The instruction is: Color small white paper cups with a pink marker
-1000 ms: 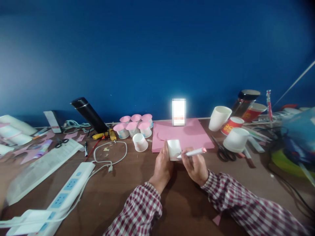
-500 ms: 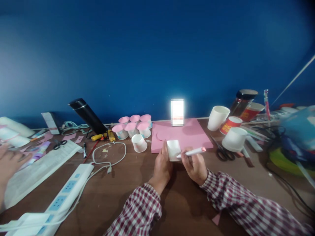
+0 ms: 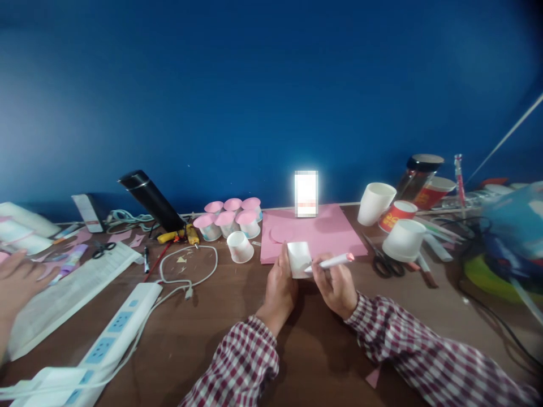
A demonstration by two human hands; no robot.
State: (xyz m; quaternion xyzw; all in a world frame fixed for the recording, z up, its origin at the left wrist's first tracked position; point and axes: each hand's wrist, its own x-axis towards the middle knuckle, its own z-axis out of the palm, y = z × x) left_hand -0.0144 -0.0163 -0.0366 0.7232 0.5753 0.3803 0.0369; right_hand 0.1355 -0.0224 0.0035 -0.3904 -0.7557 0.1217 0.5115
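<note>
L hand still gripping small white cup, R hand still holding marker, co-worker's hand shifted slightly

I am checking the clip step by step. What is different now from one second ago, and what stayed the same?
Another person's hand has come into view at the left edge, resting by the printed sheet; it was absent a second ago. The left hand still holds the small white cup, and the right hand still keeps the marker against it. The pink sheet and the pink-topped cups have not moved.
</note>
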